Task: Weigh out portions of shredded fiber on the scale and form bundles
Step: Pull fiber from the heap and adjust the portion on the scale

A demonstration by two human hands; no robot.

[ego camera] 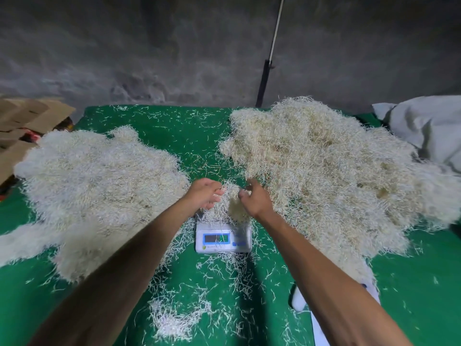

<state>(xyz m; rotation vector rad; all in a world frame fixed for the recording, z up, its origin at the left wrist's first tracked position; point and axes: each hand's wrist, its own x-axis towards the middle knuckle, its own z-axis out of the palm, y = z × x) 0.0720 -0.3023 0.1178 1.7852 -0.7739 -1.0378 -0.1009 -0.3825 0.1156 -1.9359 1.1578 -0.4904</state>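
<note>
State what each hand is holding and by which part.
Both hands work one fiber clump over the scale. The right hand pinches its upper right side; the left hand touches its left side with relaxed fingers.

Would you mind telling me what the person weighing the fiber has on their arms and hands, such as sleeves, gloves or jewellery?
Nothing is worn on what shows. Both forearms are bare from the bottom edge of the picture to the wrists, with no sleeve cuffs in view. The left hand and right hand are bare, without gloves. No watch, bracelet or ring is visible, though fine detail on the fingers is slightly blurred.
</note>
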